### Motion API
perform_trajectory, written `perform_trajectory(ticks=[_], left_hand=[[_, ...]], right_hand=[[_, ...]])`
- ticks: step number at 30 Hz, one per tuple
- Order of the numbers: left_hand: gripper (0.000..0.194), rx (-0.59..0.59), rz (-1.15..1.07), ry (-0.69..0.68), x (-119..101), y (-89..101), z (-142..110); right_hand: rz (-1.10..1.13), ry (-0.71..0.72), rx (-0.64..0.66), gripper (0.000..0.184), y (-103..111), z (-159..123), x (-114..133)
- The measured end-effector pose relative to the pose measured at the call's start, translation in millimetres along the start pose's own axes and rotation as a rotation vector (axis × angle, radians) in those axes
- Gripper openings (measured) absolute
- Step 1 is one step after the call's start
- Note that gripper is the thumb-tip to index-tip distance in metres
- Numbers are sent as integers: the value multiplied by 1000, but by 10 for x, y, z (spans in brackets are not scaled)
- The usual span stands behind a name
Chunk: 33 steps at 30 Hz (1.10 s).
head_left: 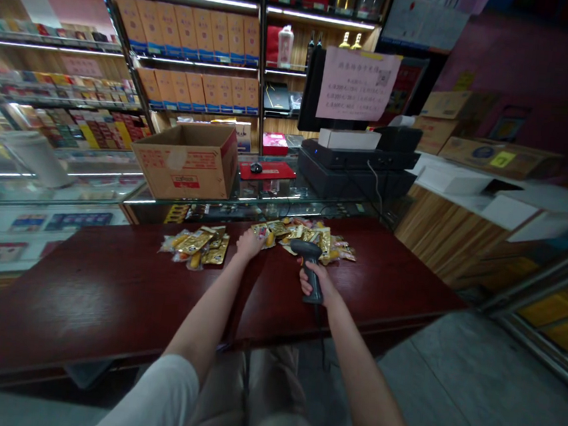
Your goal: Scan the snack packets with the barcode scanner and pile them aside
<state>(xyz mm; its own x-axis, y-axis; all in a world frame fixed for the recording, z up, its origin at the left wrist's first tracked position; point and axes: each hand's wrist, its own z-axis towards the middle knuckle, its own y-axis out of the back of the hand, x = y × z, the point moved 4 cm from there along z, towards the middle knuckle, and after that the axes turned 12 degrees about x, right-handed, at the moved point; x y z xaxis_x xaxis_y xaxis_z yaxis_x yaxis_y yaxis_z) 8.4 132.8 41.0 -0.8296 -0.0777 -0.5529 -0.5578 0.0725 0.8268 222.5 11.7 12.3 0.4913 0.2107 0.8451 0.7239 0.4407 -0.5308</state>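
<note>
My right hand [322, 280] is wrapped round the handle of a dark grey barcode scanner [305, 248], its head tilted toward the left over the table. My left hand [249, 244] is closed on a small snack packet [261, 231] at the near left edge of a heap. That heap of gold and clear snack packets [305, 230] spreads along the back of the dark red table [121, 281]. To the left of my left hand lies a second pile of packets [198, 245], gold foil and clear wrappers with yellow pieces inside.
Behind the table runs a glass counter with an open cardboard box [185, 171], a mouse [255, 167] on a red pad, and a monitor [313, 88] bearing a pink paper sign. Shelves of boxed goods rise behind. Cartons [500, 157] sit on a cabinet at right.
</note>
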Motion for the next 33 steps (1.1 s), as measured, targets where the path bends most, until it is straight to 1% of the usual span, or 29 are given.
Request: perform_trajectory(ticks=[1, 3, 6, 9, 12, 14, 16, 17, 18, 19, 21, 24, 26, 29, 33], left_hand=[[47, 2, -58, 29, -9, -55, 39], [38, -1, -203, 35, 32, -110, 90], [29, 6, -358, -4, 176, -96, 125], [34, 19, -484, -41, 319, -51, 106], [41, 44, -626, -94, 413, -38, 18], [51, 87, -824, -170, 458, -47, -70], [59, 140, -1108, -256, 504, -47, -152], [60, 159, -1245, -281, 531, -42, -181], [56, 168, -1348, -282, 561, -36, -198], [49, 170, -1405, -262, 591, -32, -204], [36, 156, -1453, -203, 639, -26, -187], [26, 112, -1476, -178, 668, -20, -144], [24, 97, -1499, -189, 672, -26, -131], [25, 130, -1543, -209, 665, -45, -144], [25, 150, -1558, -234, 648, -39, -180]], right_hand=[[6, 0, -4, 37, 1, 0, 3], [12, -2, -8, 36, -5, 2, 12], [9, -10, -6, 35, -21, 7, 21], [10, -22, 9, 36, -31, 14, 20], [14, -26, 21, 37, -26, 19, 15], [17, -31, 23, 38, -21, 20, 10], [18, -41, 24, 39, -19, 19, 4], [18, -46, 24, 39, -19, 18, 2], [18, -49, 25, 39, -19, 17, 1], [18, -50, 25, 38, -18, 16, 1], [21, -49, 26, 36, -16, 13, 4], [27, -47, 36, 34, -19, 6, 12], [28, -63, 57, 34, -31, -1, 12], [14, -109, 100, 35, -53, -9, -2], [-11, -136, 122, 36, -50, -6, -24]])
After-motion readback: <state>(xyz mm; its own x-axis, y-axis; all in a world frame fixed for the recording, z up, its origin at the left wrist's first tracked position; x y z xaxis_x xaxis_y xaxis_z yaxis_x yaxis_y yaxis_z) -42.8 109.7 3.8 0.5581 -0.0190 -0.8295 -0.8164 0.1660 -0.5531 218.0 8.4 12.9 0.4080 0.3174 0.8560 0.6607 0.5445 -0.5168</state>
